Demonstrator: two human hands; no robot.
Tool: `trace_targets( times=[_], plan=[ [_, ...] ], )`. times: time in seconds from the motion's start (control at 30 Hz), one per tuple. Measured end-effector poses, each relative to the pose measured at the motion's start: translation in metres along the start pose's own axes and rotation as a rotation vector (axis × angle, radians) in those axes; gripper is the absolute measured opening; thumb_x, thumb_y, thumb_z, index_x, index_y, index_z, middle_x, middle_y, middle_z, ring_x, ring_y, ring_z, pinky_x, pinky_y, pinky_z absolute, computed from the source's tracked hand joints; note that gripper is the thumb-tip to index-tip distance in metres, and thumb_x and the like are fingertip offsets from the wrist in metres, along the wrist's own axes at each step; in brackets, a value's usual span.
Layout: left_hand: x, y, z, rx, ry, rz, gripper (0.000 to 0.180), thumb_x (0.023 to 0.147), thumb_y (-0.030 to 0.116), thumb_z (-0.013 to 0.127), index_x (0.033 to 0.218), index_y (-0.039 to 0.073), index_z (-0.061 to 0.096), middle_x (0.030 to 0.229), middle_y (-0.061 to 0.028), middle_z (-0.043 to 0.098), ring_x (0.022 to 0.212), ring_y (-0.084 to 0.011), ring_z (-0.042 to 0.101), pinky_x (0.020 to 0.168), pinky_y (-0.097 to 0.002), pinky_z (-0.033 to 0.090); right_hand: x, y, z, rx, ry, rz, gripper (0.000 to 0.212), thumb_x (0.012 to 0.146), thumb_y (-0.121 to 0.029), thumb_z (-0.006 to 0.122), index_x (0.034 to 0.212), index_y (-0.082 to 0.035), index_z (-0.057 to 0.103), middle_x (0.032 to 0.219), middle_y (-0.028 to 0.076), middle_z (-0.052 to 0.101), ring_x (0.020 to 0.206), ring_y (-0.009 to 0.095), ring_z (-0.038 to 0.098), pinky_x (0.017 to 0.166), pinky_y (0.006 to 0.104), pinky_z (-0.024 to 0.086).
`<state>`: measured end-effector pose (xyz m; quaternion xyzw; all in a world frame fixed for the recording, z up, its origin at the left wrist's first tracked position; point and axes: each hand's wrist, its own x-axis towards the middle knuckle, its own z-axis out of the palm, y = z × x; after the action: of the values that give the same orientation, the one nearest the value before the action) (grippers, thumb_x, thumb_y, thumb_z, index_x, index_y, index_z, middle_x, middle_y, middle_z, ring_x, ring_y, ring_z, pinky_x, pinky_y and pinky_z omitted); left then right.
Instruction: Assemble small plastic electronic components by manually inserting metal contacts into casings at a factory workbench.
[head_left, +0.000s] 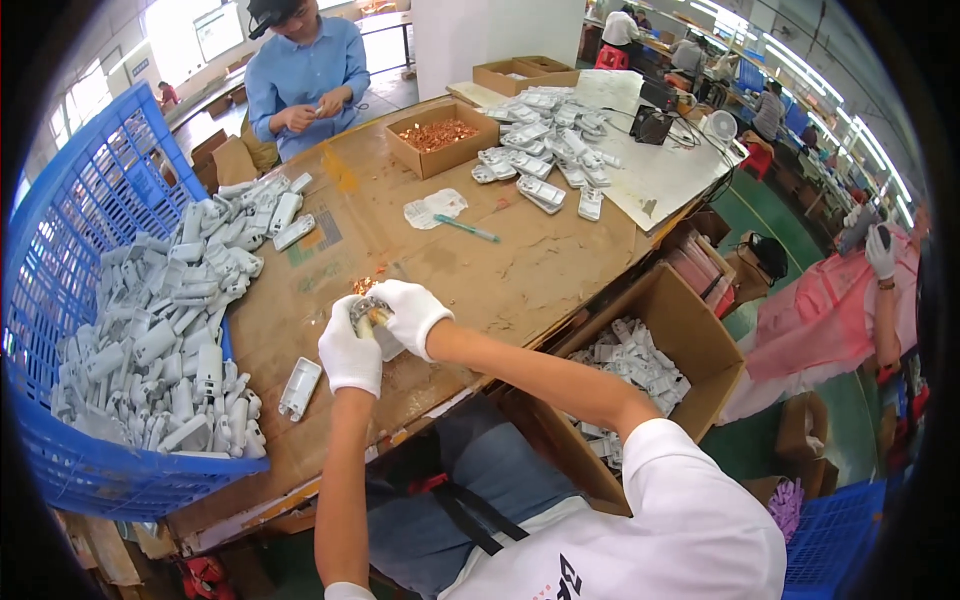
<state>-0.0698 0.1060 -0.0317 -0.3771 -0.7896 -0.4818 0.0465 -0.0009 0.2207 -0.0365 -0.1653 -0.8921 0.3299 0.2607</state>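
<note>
Over the brown tabletop (500,270) — both gloved hands (351,350) (412,315) snug around a small shiny piece (374,315) — copper-coloured bits (363,285) beyond.

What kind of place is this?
It looks like a factory workshop. There's a big blue basket heaped with pale plastic shells, a cardboard box of coppery bits, and another person across the worktable.

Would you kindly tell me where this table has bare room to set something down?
Tabletop is bare between the teal pen and the right-hand edge, and between the paper scrap and the white parts at left. Crowded: the blue basket, and the far-right casing pile.
</note>
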Motion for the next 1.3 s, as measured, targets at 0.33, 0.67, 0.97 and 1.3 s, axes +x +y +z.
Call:
trace_targets(
  times=[0.33, 0.67, 0.97, 1.3],
  plan=[
    [0.016, -0.001, -0.002, -0.022, 0.037, -0.036, 0.019, 0.085, 0.011, 0.063, 0.104, 0.009, 0.065, 0.093, -0.0178, 0.069, 0.089, -0.0364, 0.066, 0.077, -0.0419, 0.052, -0.010, -0.010, -0.026, 0.198, -0.086, 0.018, 0.043, 0.090, -0.012, 0.061, 0.131, -0.005, 0.052, 0.121, 0.019, 0.063, 0.109, 0.032, 0.062, 0.092, 0.0366, 0.049],
    [0.012, 0.010, -0.006, -0.131, 0.038, -0.150, 0.013, 0.084, 0.010, 0.066, 0.094, 0.002, 0.065, 0.083, -0.0161, 0.068, 0.075, -0.0270, 0.067, 0.069, -0.0355, 0.051, -0.048, -0.021, 0.011, -0.482, 0.266, -0.299, 0.058, 0.076, -0.010, 0.067, 0.129, 0.002, 0.048, 0.124, 0.019, 0.050, 0.095, 0.030, 0.059, 0.075, 0.0373, 0.054],
    [0.016, -0.005, -0.004, -0.222, 0.010, -0.304, 0.021, 0.083, 0.012, 0.069, 0.102, 0.004, 0.068, 0.092, -0.0144, 0.071, 0.084, -0.0230, 0.068, 0.077, -0.0332, 0.051, -0.044, -0.023, 0.000, -0.186, 0.188, -0.190, 0.054, 0.075, -0.006, 0.069, 0.126, -0.008, 0.051, 0.126, 0.015, 0.056, 0.100, 0.035, 0.062, 0.081, 0.0404, 0.053],
    [0.030, -0.041, -0.020, -0.542, 0.022, -0.225, 0.023, 0.086, 0.012, 0.068, 0.109, 0.005, 0.068, 0.100, -0.0096, 0.070, 0.087, -0.0174, 0.066, 0.079, -0.0311, 0.052, 0.001, -0.019, 0.011, 0.053, -0.103, -0.140, 0.056, 0.081, -0.009, 0.068, 0.134, -0.008, 0.050, 0.119, 0.018, 0.062, 0.101, 0.032, 0.065, 0.085, 0.0362, 0.053]
  ],
)
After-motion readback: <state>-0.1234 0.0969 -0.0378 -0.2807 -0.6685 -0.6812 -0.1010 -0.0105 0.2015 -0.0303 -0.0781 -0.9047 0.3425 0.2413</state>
